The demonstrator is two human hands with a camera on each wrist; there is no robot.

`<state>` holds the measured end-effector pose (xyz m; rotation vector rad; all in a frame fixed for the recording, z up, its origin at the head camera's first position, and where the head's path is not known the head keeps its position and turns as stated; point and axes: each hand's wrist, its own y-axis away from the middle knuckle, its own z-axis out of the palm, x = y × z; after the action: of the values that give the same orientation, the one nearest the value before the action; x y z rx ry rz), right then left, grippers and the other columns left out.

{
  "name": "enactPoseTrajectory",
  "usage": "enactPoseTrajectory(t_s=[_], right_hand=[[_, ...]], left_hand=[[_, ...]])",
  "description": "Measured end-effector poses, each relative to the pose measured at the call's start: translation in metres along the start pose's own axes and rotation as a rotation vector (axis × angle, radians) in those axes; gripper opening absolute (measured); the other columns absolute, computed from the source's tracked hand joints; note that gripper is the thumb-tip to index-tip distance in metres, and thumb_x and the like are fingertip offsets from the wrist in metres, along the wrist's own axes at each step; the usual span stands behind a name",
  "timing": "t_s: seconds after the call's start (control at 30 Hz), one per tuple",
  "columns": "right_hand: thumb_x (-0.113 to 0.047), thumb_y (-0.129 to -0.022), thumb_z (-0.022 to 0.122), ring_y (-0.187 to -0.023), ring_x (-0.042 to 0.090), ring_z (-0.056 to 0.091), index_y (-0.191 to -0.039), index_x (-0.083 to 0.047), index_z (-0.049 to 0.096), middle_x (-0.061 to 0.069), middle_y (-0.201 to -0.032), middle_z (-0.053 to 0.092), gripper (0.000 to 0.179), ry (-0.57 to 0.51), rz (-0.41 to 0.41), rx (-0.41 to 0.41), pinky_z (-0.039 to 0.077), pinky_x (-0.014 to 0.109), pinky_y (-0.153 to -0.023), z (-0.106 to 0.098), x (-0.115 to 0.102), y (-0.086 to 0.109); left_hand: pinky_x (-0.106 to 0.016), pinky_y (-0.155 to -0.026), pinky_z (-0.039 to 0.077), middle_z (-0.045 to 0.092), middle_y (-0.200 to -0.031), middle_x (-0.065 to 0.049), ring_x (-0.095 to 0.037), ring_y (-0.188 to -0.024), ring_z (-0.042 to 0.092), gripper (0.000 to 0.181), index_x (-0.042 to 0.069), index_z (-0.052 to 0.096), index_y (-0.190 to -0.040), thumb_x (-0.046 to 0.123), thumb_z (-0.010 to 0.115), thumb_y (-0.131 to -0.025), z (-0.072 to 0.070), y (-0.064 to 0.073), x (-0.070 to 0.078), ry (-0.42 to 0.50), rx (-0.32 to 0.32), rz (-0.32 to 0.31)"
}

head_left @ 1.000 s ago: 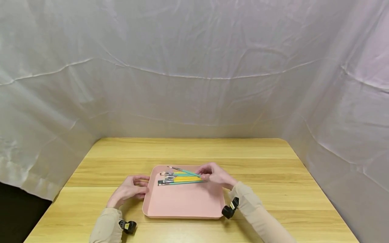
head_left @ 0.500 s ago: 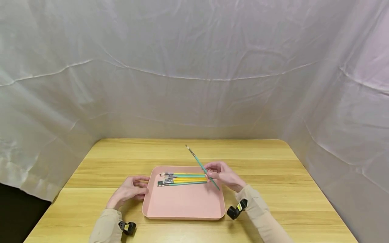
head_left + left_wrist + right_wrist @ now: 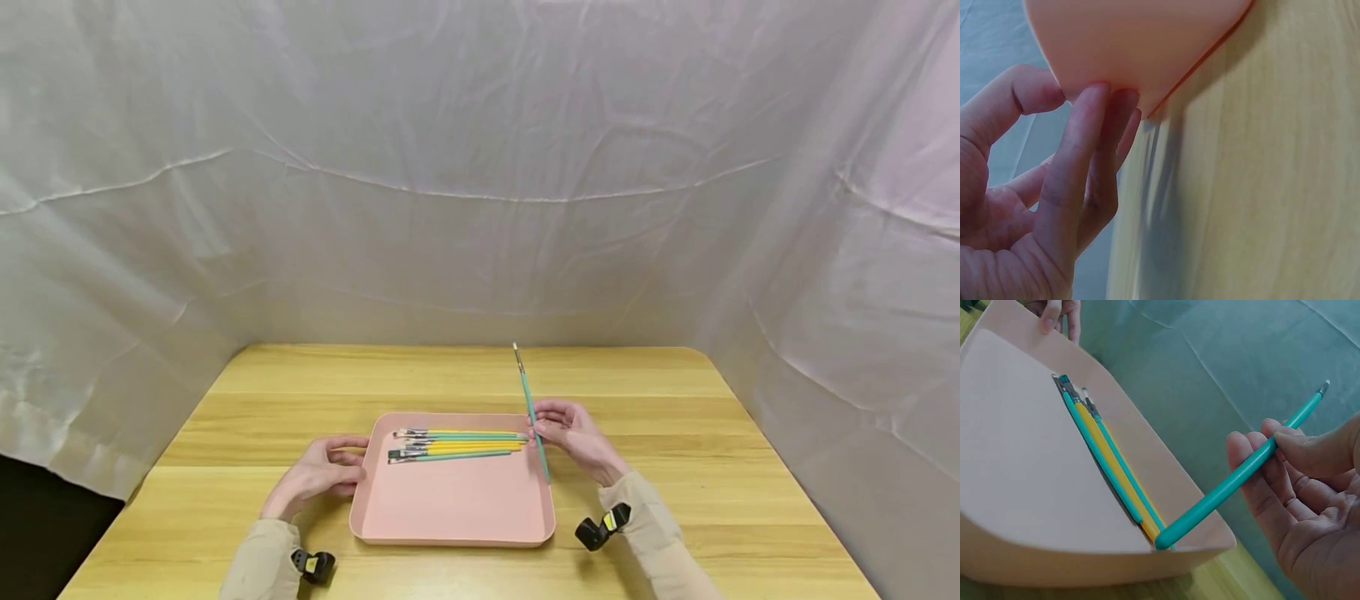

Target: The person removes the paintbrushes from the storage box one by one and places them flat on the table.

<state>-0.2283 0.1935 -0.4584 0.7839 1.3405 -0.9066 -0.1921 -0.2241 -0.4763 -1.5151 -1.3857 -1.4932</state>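
Note:
My right hand (image 3: pixel 573 433) pinches a teal-handled paintbrush (image 3: pixel 530 408) between thumb and fingers, over the tray's right end. The brush stands nearly upright, bristles up; in the right wrist view its handle end points down toward the tray corner. My left hand (image 3: pixel 322 471) holds the left rim of a shallow pink tray (image 3: pixel 457 517). In the left wrist view, fingertips (image 3: pixel 1094 94) press the tray's outer wall while another finger bends over the rim. Several yellow and teal paintbrushes (image 3: pixel 457 447) lie side by side in the tray, bristles toward the left.
The tray sits on a light wooden table (image 3: pixel 637 383). Behind and at both sides hangs a grey-white curtain (image 3: pixel 480 250). Each sleeved wrist carries a small black camera, one left (image 3: pixel 315 567) and one right (image 3: pixel 592 533).
My right hand has lifted the teal paintbrush off the others, moved it right and turned it from lying slanted to nearly upright. The left hand has stayed at the tray.

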Motion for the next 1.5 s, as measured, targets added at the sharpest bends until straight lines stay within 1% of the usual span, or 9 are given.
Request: enactPoseTrajectory(t_s=[0.23,0.4,0.63,0.77,0.9,1.03,1.17,1.37,1.5], right_hand=[[0.007,-0.097,0.055,-0.088,0.011,0.071,-0.111,-0.004,0.059,-0.002,-0.097,0.071,0.019,-0.103,-0.030,0.077,0.063,0.028,-0.086,-0.011,0.010,0.011],[0.008,-0.096,0.055,-0.087,0.012,0.072,-0.110,-0.007,0.061,0.001,-0.101,0.073,0.021,-0.183,-0.008,0.094,0.063,0.028,-0.084,-0.018,0.015,0.017],[0.011,-0.096,0.053,-0.087,0.013,0.073,-0.122,0.003,0.055,0.002,-0.102,0.073,0.027,-0.277,0.043,0.166,0.063,0.029,-0.086,-0.026,0.024,0.024],[0.013,-0.094,0.055,-0.087,0.015,0.073,-0.127,0.007,0.053,0.004,-0.101,0.073,0.034,-0.317,0.096,0.211,0.063,0.030,-0.087,-0.027,0.030,0.029],[0.011,-0.092,0.059,-0.085,0.016,0.073,-0.134,0.015,0.046,0.004,-0.099,0.073,0.045,-0.263,0.163,0.254,0.064,0.032,-0.084,-0.027,0.036,0.030],[0.007,-0.091,0.062,-0.079,0.015,0.072,-0.137,0.019,0.041,0.002,-0.095,0.072,0.052,-0.129,0.215,0.295,0.065,0.031,-0.077,-0.026,0.042,0.028],[0.004,-0.090,0.066,-0.073,0.013,0.071,-0.134,0.019,0.046,-0.002,-0.091,0.072,0.051,-0.012,0.238,0.327,0.064,0.027,-0.067,-0.026,0.046,0.025],[0.003,-0.088,0.069,-0.070,0.010,0.070,-0.131,0.017,0.052,-0.004,-0.085,0.070,0.048,0.065,0.245,0.390,0.061,0.023,-0.061,-0.025,0.050,0.022],[0.005,-0.087,0.070,-0.067,0.010,0.069,-0.126,0.016,0.059,0.000,-0.083,0.071,0.042,0.146,0.232,0.459,0.060,0.023,-0.058,-0.020,0.050,0.019]], left_hand=[[-0.034,-0.075,0.065,0.070,-0.105,-0.017,-0.016,-0.086,0.069,0.068,-0.016,0.039,-0.142,-0.001,0.069,-0.083,0.000,0.000,-0.001,0.002,-0.004,0.005],[-0.034,-0.075,0.065,0.070,-0.103,-0.014,-0.016,-0.086,0.069,0.067,-0.016,0.040,-0.142,-0.001,0.069,-0.083,0.000,-0.002,-0.002,0.007,-0.001,0.008],[-0.033,-0.074,0.065,0.070,-0.104,-0.016,-0.016,-0.085,0.070,0.068,-0.016,0.040,-0.142,-0.001,0.069,-0.083,0.000,-0.002,-0.003,0.011,-0.001,0.009],[-0.033,-0.073,0.065,0.070,-0.106,-0.017,-0.016,-0.085,0.070,0.068,-0.015,0.040,-0.142,0.000,0.070,-0.084,0.000,-0.002,-0.003,0.007,0.002,0.008],[-0.033,-0.074,0.065,0.070,-0.108,-0.019,-0.017,-0.086,0.070,0.068,-0.015,0.040,-0.142,0.000,0.070,-0.084,0.000,-0.002,-0.003,0.011,0.005,0.005],[-0.034,-0.074,0.065,0.070,-0.109,-0.020,-0.017,-0.087,0.070,0.067,-0.015,0.041,-0.142,0.000,0.070,-0.084,0.000,-0.002,-0.004,0.006,0.011,-0.004],[-0.033,-0.073,0.065,0.069,-0.110,-0.021,-0.017,-0.087,0.070,0.066,-0.014,0.042,-0.142,0.000,0.069,-0.084,0.001,-0.003,-0.004,-0.005,0.020,-0.013],[-0.032,-0.072,0.065,0.069,-0.110,-0.021,-0.016,-0.086,0.070,0.066,-0.013,0.042,-0.142,0.000,0.069,-0.083,0.000,-0.004,-0.005,-0.019,0.026,-0.022],[-0.032,-0.072,0.065,0.069,-0.110,-0.021,-0.017,-0.086,0.070,0.067,-0.013,0.042,-0.143,0.000,0.069,-0.083,0.000,-0.004,-0.005,-0.018,0.025,-0.021]])
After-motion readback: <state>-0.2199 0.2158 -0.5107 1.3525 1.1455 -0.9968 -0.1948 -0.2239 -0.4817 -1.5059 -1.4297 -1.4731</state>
